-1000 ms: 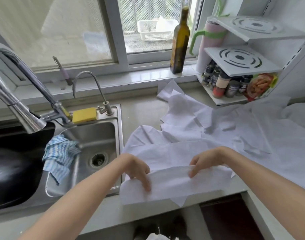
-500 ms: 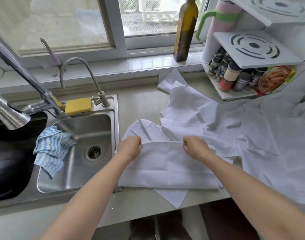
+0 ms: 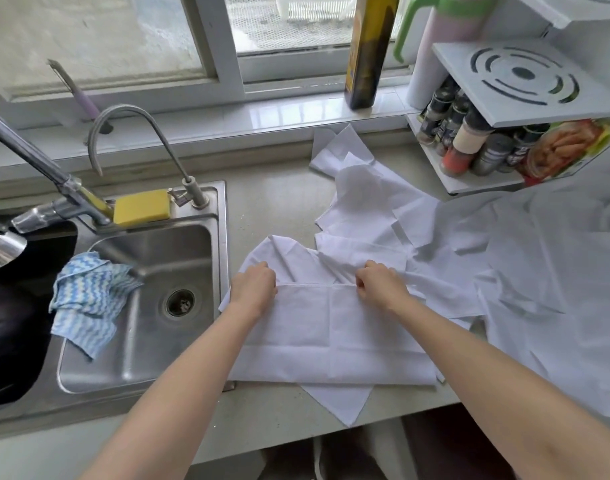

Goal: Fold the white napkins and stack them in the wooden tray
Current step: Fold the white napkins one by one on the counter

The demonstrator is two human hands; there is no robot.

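A white napkin [image 3: 331, 334] lies folded over on the counter in front of me, its doubled far edge running between my hands. My left hand [image 3: 253, 289] pinches that edge at its left end, fingers curled. My right hand [image 3: 379, 285] pinches the same edge at its right end. Under it and to the right sprawls a loose heap of several more white napkins [image 3: 504, 258], unfolded and overlapping. One corner of a lower napkin hangs over the counter's front edge. No wooden tray is in view.
A steel sink [image 3: 141, 306] sits directly left of the napkin, with a blue-white cloth [image 3: 89, 299] on its rim, a yellow sponge [image 3: 141, 206] and two taps. A dark oil bottle [image 3: 367, 50] stands on the sill. A white spice rack [image 3: 504, 133] stands at the back right.
My hands carried the napkin's near edge away from me and laid it over the far part, doubling the cloth. Since half a second ago they have stayed at the far edge.
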